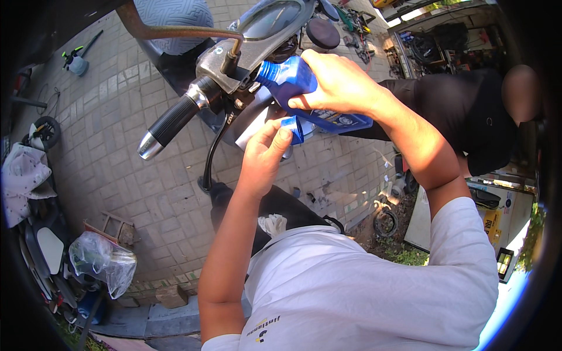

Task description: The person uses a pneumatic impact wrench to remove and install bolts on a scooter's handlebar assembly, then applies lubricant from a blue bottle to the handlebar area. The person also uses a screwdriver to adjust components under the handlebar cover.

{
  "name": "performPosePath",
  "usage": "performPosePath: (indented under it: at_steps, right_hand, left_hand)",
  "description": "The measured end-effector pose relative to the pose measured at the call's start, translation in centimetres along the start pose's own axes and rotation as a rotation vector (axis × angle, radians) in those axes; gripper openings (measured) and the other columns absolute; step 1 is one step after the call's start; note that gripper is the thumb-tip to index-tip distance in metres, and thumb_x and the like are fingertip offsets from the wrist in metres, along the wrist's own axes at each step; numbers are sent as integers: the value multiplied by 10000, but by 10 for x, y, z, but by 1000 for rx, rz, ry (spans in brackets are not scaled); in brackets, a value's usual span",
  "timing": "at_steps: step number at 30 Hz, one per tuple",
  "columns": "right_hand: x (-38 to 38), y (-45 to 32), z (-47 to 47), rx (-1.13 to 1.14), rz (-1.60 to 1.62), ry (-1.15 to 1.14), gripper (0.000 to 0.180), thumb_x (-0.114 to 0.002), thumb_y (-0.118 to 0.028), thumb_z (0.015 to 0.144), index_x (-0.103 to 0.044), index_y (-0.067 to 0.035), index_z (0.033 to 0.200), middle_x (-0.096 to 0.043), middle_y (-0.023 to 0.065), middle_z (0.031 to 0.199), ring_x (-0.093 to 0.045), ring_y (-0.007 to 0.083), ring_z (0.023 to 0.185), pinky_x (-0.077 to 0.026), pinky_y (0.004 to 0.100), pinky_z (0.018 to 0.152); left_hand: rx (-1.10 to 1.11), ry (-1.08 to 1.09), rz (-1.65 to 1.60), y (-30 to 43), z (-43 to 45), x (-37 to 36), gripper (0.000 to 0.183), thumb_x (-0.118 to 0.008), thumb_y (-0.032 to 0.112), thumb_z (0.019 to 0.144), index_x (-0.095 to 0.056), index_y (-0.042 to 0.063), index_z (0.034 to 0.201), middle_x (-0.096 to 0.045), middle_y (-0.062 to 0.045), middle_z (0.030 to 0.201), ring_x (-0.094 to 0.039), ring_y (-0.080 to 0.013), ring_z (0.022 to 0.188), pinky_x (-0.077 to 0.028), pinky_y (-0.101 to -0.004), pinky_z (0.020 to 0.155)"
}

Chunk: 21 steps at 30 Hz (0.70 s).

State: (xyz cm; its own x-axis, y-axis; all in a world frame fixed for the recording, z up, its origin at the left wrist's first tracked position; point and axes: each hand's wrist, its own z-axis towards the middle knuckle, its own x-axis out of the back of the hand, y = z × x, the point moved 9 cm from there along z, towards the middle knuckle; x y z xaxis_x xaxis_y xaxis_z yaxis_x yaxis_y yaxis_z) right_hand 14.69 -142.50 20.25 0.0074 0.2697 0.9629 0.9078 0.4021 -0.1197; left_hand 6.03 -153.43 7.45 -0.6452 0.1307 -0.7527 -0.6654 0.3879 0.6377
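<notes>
A blue plastic bottle (303, 85) is tilted in my right hand (340, 81), which grips it around its upper side. Its uncapped, threaded neck points left, beside the scooter's handlebar housing (219, 63). Whether the neck touches the housing, or any liquid comes out, I cannot tell. Just below the bottle, my left hand (265, 153) holds a blue cap (293, 129) between thumb and fingers, its hollow side facing right. A black rubber handlebar grip (175, 118) with a silver end extends to the lower left, with a black brake lever (215, 147) beside it.
A person in dark clothes (456, 114) is close by on the right. The scooter's covered seat (175, 26) and mirror stem (189, 33) are at the top. A spray bottle (78, 65) stands on the brick paving (162, 184). Clear plastic wrapping (103, 263) lies lower left.
</notes>
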Motion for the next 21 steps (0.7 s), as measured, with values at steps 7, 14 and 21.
performPosePath:
  at_steps: [7, 14, 21]
  right_hand:
    - [-1, 0, 0, 9, 3, -8, 665, -811, -472, 737, -535, 57, 1031, -680, 264, 977, -679, 430, 947, -546, 482, 813]
    - [-2, 1, 0, 5, 18, -4, 660, -819, -471, 734, -536, 55, 1014, -680, 262, 965, -681, 429, 938, -545, 482, 807]
    - [-2, 2, -1, -11, 19, -14, 658, -821, -476, 733, -536, 52, 1004, -680, 257, 960, -680, 429, 928, -542, 481, 805]
  left_hand:
    - [1, -6, 4, 0, 0, 0, 386, -660, 350, 983, -640, 45, 1219, -630, 44, 1022, -519, -27, 880, -409, -198, 766]
    - [-9, -1, 2, 1, 0, 0, 370, -654, 344, 987, -648, 47, 1206, -624, 44, 1012, -518, -28, 876, -408, -198, 760]
    - [-15, -10, -24, 1, 0, -1, 358, -658, 338, 985, -650, 47, 1192, -625, 46, 1022, -522, -31, 909, -407, -202, 790]
